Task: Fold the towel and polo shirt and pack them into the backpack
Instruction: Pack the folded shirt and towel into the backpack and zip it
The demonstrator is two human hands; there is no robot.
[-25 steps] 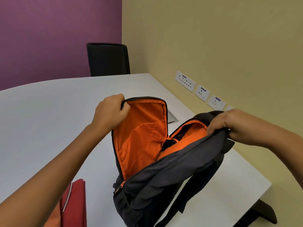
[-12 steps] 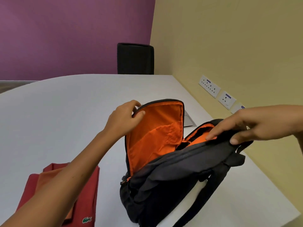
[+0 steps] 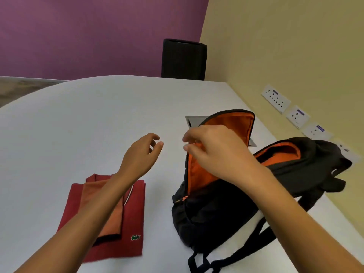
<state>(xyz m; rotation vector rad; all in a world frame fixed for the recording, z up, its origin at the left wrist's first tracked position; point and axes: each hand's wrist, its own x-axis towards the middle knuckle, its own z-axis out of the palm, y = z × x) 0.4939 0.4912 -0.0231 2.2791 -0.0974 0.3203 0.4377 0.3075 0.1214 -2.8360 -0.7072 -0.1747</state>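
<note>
A black backpack (image 3: 226,217) with orange lining lies unzipped on the white table (image 3: 78,119), its flap standing up. A folded red polo shirt (image 3: 134,213) lies to its left with a folded orange towel (image 3: 113,219) on top, partly hidden by my left forearm. My left hand (image 3: 141,154) hovers above the table between shirt and backpack, fingers loosely curled, holding nothing. My right hand (image 3: 214,152) hangs in front of the backpack's open flap, fingers relaxed, holding nothing.
A black chair (image 3: 184,60) stands at the table's far edge. A grey cable hatch (image 3: 194,121) is set in the table behind the backpack. Wall sockets (image 3: 275,98) line the yellow wall at right. The backpack straps (image 3: 254,247) trail toward the near table edge.
Both hands let go of the backpack. My left hand moved left off the flap; my right hand swung left across the opening. The view turned left, showing the whole shirt.
</note>
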